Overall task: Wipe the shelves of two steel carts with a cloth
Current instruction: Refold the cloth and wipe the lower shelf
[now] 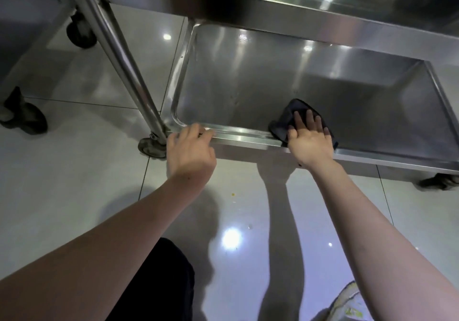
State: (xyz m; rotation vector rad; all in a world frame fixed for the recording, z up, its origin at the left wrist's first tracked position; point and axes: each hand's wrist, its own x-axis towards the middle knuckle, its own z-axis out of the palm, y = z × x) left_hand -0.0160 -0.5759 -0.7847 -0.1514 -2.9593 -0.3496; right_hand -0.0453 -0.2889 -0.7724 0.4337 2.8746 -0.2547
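A steel cart stands in front of me; its bottom shelf [248,84] is a shallow steel tray close to the floor. A dark cloth [288,119] lies on the shelf's near edge. My right hand [310,139] presses flat on the cloth with straight, spread fingers. My left hand [190,146] grips the shelf's front rim near the left corner, fingers curled over the lip. An upper shelf [273,0] of the same cart overhangs the back half of the bottom shelf.
The cart's slanted steel leg [119,54] ends at a caster [151,146] by my left hand. A second cart [24,22] with black casters stands at the far left. Glossy tiled floor [74,196] surrounds everything. My dark trouser leg and a shoe show at the bottom.
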